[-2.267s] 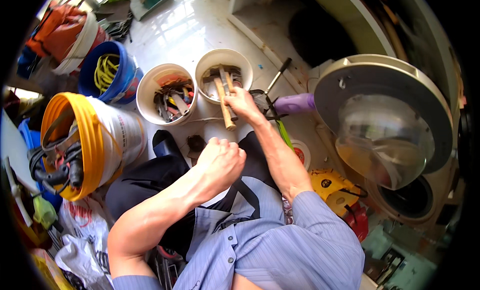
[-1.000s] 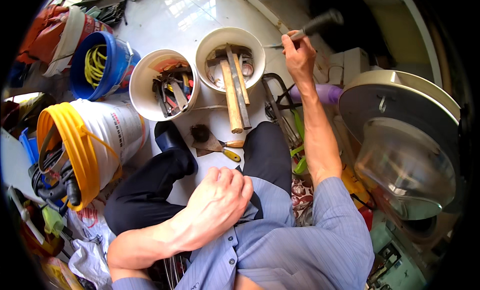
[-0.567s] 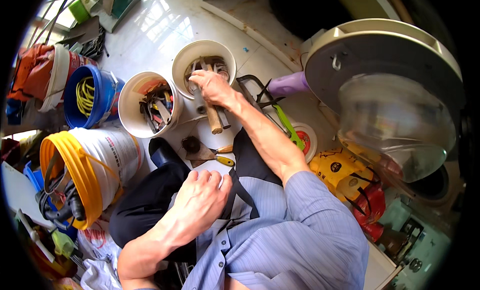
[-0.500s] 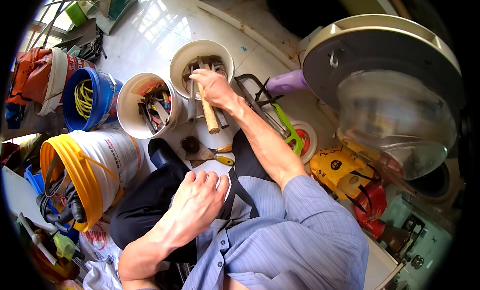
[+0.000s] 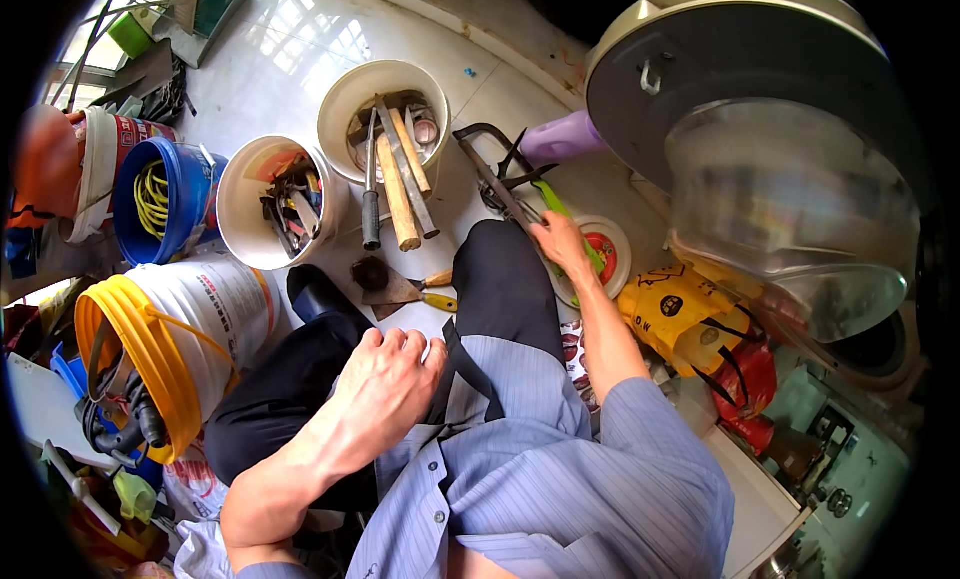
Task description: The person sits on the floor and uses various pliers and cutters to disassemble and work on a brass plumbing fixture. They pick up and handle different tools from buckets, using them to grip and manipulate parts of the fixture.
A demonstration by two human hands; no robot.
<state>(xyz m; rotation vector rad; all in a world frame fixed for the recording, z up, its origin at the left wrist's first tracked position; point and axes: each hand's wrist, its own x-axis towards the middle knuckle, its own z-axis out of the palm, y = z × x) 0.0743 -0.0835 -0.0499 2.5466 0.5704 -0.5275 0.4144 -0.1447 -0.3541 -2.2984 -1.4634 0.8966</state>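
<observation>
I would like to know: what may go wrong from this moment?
The long pale wooden handle juts over the rim of the right-hand white plastic bucket; a bump might dislodge it.

The right hand is close to the long dark bar and bright green handle, so hard edges might scrape it.

Hands: I count two, a left hand [image 5: 385, 384] and a right hand [image 5: 562, 242].
White tool pails [image 5: 243, 207]: two on my feed.
Blue bucket [image 5: 197, 197]: one.
Yellow-rimmed bucket [image 5: 225, 299]: I see one.
Wooden handles [image 5: 398, 204] in the farther pail: I make out two.
Dark-gripped tool [image 5: 371, 219]: one.
Scrapers [image 5: 440, 302]: two, by my count.
Green handle [image 5: 551, 196]: one.
Purple cylinder [image 5: 562, 136]: one.
Yellow bag [image 5: 665, 324]: one.
Clear dome [image 5: 790, 199]: one.
</observation>
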